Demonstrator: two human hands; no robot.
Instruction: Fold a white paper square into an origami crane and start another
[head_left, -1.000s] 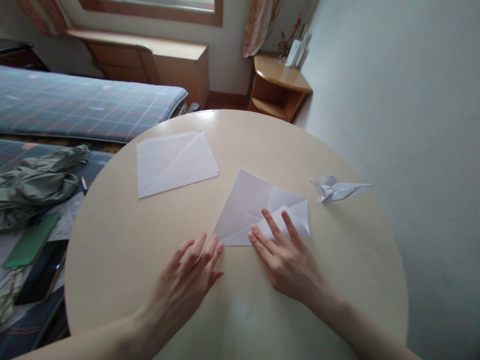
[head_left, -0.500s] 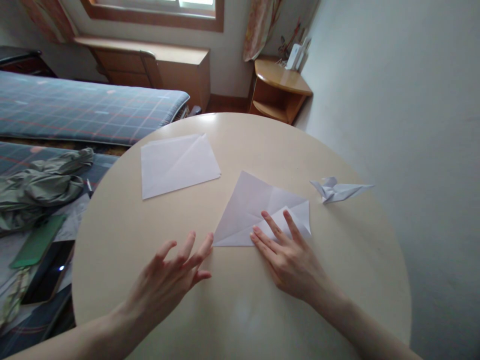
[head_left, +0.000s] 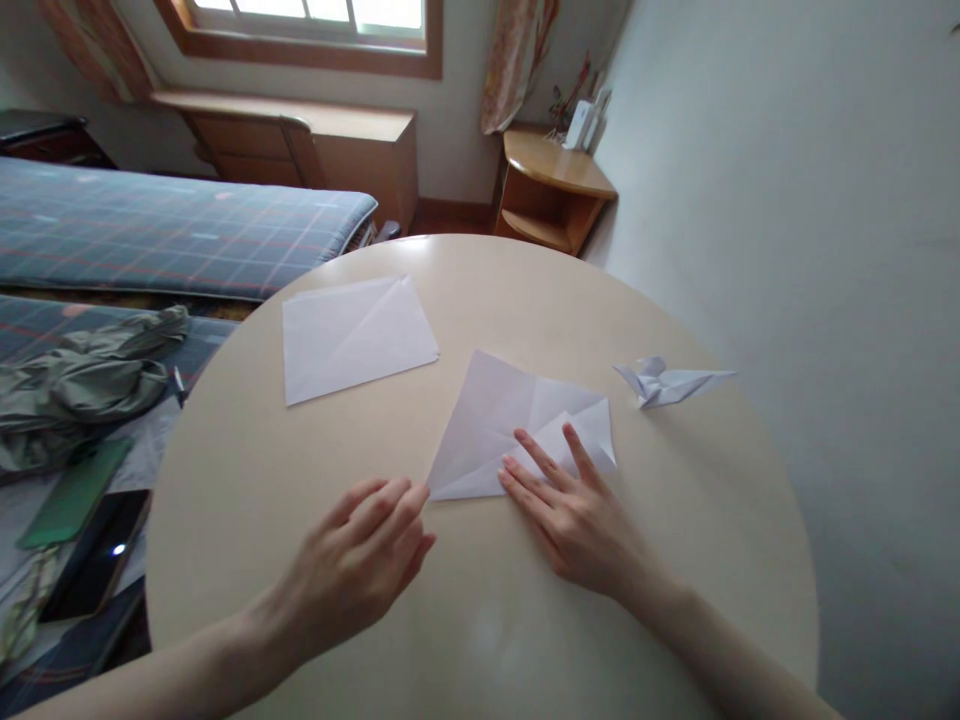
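Note:
A creased white sheet of paper [head_left: 491, 395] lies on the round table, with a small flap folded over near its right side. Spread flat, my right hand [head_left: 562, 510] presses on this flap and on the near edge of the sheet. My left hand [head_left: 375, 550] is curled closed at the sheet's left corner, its fingertips on that corner; the fingers hide how much of the paper is between them. To the right of the sheet stands a folded white paper bird [head_left: 667, 385].
A stack of white paper [head_left: 352, 340] lies at the back left of the cream table [head_left: 517, 640]. Beyond the table's left edge are a dark phone [head_left: 94, 555], a green case [head_left: 75, 495] and crumpled grey-green cloth [head_left: 97, 370]. A wall [head_left: 840, 300] runs along the right.
My left hand's fingers have gone from spread to curled at the paper's left corner. My right hand stays on the paper. The view has tipped slightly upward.

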